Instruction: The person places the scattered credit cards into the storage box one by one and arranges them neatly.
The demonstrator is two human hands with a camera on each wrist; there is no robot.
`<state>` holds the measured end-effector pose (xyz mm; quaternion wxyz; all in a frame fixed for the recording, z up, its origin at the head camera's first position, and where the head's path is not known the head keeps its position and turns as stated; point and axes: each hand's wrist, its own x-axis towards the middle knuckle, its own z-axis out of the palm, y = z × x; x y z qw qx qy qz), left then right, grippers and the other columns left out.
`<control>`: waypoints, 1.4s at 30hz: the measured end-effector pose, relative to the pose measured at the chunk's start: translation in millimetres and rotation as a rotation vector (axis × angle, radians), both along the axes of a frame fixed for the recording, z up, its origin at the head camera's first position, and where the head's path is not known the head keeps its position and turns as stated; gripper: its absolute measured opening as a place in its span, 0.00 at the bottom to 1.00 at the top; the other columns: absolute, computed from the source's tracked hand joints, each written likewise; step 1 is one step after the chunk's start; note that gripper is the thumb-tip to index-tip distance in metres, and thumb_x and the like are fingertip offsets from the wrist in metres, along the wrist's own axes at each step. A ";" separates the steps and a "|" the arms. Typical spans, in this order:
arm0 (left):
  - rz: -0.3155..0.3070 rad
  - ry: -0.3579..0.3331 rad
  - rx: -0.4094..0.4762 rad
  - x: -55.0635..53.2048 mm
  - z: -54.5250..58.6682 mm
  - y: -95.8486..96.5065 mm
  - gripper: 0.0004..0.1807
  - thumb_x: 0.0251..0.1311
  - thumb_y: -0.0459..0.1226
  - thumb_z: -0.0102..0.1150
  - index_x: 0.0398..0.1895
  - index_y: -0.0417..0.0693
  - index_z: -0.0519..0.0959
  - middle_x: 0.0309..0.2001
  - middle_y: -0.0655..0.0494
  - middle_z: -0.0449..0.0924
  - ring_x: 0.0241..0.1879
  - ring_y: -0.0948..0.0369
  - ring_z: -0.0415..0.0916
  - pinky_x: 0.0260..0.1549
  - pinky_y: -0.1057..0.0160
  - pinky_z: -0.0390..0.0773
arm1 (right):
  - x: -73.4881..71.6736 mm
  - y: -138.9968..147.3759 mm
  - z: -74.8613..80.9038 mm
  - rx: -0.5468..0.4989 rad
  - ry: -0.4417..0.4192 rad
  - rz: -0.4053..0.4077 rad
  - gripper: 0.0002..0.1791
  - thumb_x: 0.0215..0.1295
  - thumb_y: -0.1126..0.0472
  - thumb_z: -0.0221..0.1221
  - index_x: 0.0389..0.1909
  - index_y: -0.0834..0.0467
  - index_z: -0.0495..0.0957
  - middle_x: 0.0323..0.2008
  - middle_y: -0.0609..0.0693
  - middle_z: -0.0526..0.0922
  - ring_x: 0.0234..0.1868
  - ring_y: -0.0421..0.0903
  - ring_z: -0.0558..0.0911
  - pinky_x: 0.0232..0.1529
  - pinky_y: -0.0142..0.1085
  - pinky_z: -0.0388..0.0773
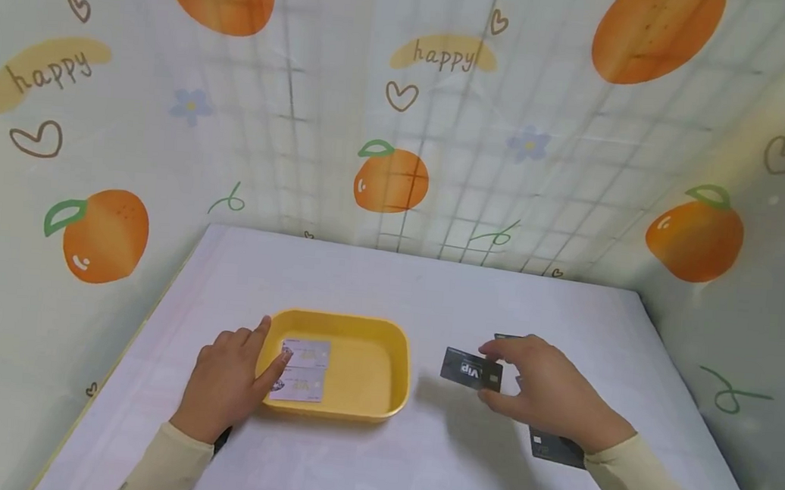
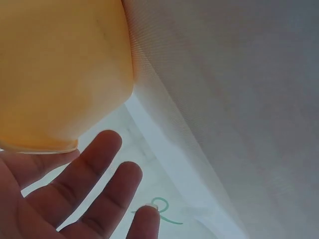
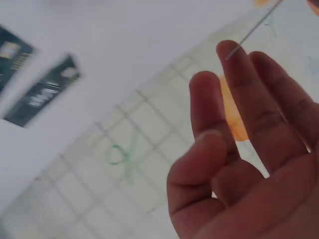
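Note:
My right hand (image 1: pixel 547 385) pinches a black VIP card (image 1: pixel 462 365) between thumb and fingertips, above the table to the right of the yellow tray (image 1: pixel 360 410). In the right wrist view the card (image 3: pixel 254 31) shows only as a thin edge at the fingertips. My left hand (image 1: pixel 229 374) holds the tray's left rim, thumb over the inside and the other fingers outside; the left wrist view shows these fingers (image 2: pixel 104 199) spread beside the tray wall (image 2: pixel 65 64). Two pale purple cards (image 1: pixel 313 355) lie inside the tray, one above the other, partly covered by the thumb.
More black cards lie on the white table (image 1: pixel 417 474) around the right hand: one black card (image 1: pixel 552 447) under the wrist, another card (image 1: pixel 505 336) mostly hidden behind the fingers. A patterned curtain (image 1: pixel 317 156) with oranges surrounds the table's back and sides.

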<state>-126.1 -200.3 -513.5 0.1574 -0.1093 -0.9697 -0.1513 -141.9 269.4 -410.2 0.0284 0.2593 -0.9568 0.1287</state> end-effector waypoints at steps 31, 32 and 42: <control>-0.002 -0.016 0.025 -6.4 8.7 1.1 0.43 0.72 0.64 0.57 0.76 0.41 0.71 0.65 0.43 0.79 0.68 0.38 0.72 0.58 0.34 0.73 | -81.6 -184.6 -8.2 0.448 -0.038 0.288 0.18 0.55 0.45 0.76 0.39 0.47 0.81 0.26 0.38 0.73 0.26 0.40 0.74 0.26 0.38 0.72; -0.001 -0.017 0.024 -6.3 8.6 0.7 0.43 0.72 0.64 0.57 0.76 0.41 0.72 0.65 0.43 0.79 0.68 0.38 0.72 0.58 0.34 0.73 | -82.2 -187.1 -9.6 0.453 -0.043 0.292 0.17 0.55 0.45 0.77 0.37 0.47 0.80 0.25 0.39 0.73 0.26 0.41 0.74 0.25 0.38 0.72; 0.014 0.007 0.012 -4.8 9.4 -3.9 0.44 0.71 0.64 0.59 0.76 0.41 0.72 0.62 0.45 0.82 0.66 0.39 0.74 0.58 0.35 0.74 | -87.6 -205.5 -14.9 0.540 -0.070 0.300 0.20 0.54 0.42 0.78 0.33 0.45 0.77 0.23 0.40 0.75 0.23 0.42 0.75 0.24 0.38 0.73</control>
